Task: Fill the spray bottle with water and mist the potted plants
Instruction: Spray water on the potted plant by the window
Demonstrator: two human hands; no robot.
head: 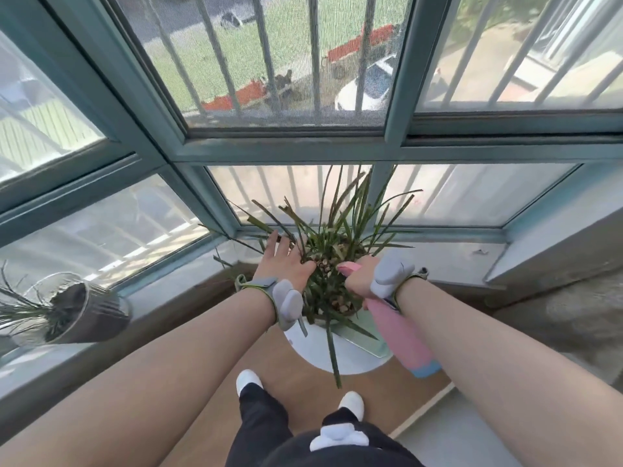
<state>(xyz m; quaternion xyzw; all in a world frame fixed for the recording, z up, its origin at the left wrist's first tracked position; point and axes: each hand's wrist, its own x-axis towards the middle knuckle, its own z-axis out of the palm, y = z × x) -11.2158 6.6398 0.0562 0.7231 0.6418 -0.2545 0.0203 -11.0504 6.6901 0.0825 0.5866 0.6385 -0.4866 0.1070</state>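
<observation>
A potted plant (340, 230) with long narrow green leaves stands on a round white stand (350, 360) in front of the window. My right hand (362, 276) is closed around the neck of a pink spray bottle (399, 332) with a light blue base, its pink nozzle pointing left into the leaves. My left hand (286, 264) lies flat with fingers spread against the leaves on the plant's left side, holding nothing. Both wrists wear grey strapped devices. A second potted plant (81, 310) in a dark pot sits on the left windowsill.
Teal window frames (269, 151) with outer bars close off the front. A grey sill (448, 264) runs under the glass. Wooden floor (293, 375) lies below, with my white-shoed feet near the stand. A grey concrete ledge (573, 315) rises on the right.
</observation>
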